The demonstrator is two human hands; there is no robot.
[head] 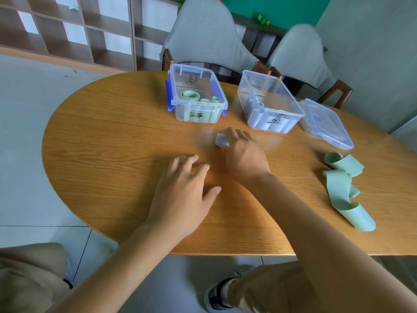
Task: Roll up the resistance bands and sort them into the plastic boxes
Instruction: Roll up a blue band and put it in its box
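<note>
My right hand (242,152) grips a rolled pale blue band (221,140) on the wooden table (108,141), just in front of the two boxes. My left hand (182,190) hovers or rests above the table nearer to me, fingers relaxed, holding nothing. The left clear box (174,102) with blue clips holds several rolled green bands (191,96). The right clear box (246,96) holds rolled blue bands (257,105). A loose, unrolled green band (338,186) lies in folds at the right of the table.
A clear lid (325,123) lies to the right of the blue-band box. Two grey chairs (203,35) stand behind the table. My knees and one shoe show below the near table edge.
</note>
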